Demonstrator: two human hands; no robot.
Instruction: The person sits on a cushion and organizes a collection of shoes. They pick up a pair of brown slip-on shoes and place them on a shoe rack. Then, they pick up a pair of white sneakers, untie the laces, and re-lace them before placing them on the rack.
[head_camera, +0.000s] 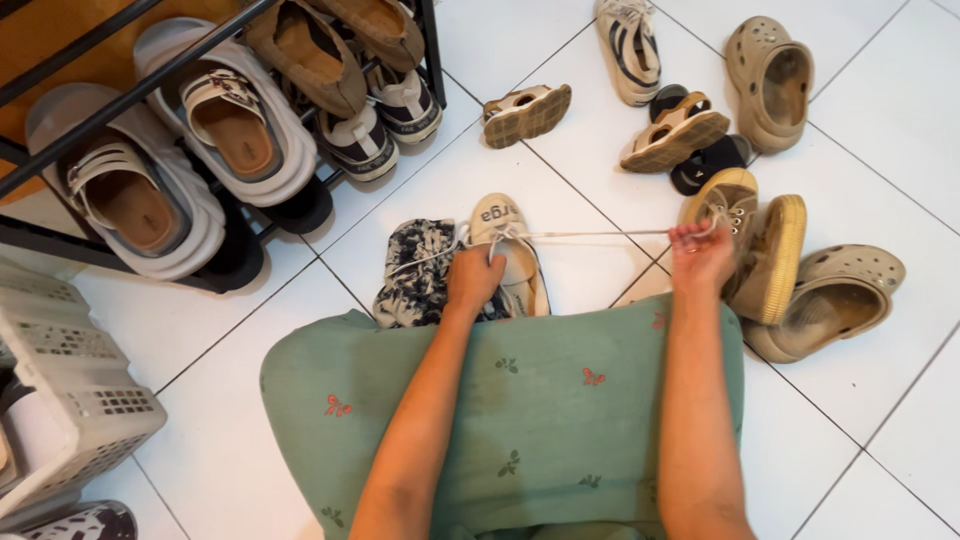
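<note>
Currently the lacing step is in hand: left hand (473, 277) pins the cream sneaker (510, 250) on the floor tiles, clenched on its lace end. Right hand (700, 255) pinches the white lace (590, 235) drawn taut sideways; judged next, crossing and knotting needs even tension.
</note>
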